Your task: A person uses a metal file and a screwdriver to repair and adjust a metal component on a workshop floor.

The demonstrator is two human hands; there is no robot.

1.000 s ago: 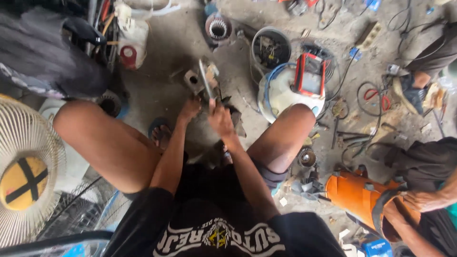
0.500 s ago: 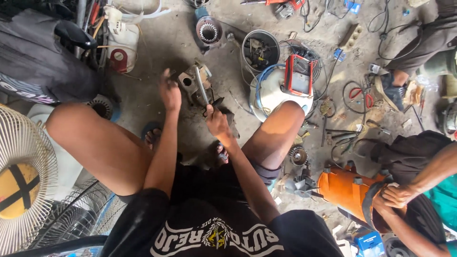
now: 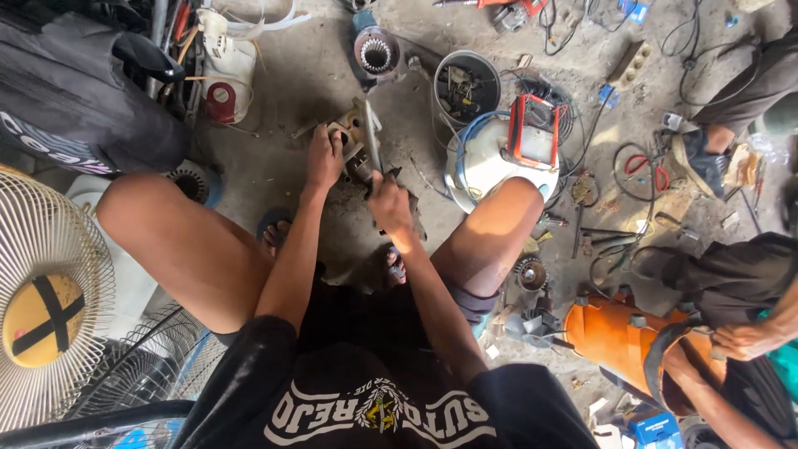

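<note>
I sit low on a concrete floor with my knees apart. My left hand (image 3: 324,158) grips a small metal motor part (image 3: 356,140) that rests on the floor between my feet. My right hand (image 3: 389,204) is closed around a dark tool handle right beside that part. A thin flat metal plate sticks up from the part. What the tool tip touches is hidden by my fingers.
A fan grille (image 3: 46,299) stands at the left. A white drum (image 3: 490,162) with a red meter (image 3: 536,133) on it is at my right knee. A bucket (image 3: 465,83), a stator ring (image 3: 376,54), cables and loose tools litter the floor. Another person holds an orange housing (image 3: 619,337) at the right.
My left hand has shifted left along the motor part and settled on it. My right hand stayed on the tool. The view has tilted slightly.
</note>
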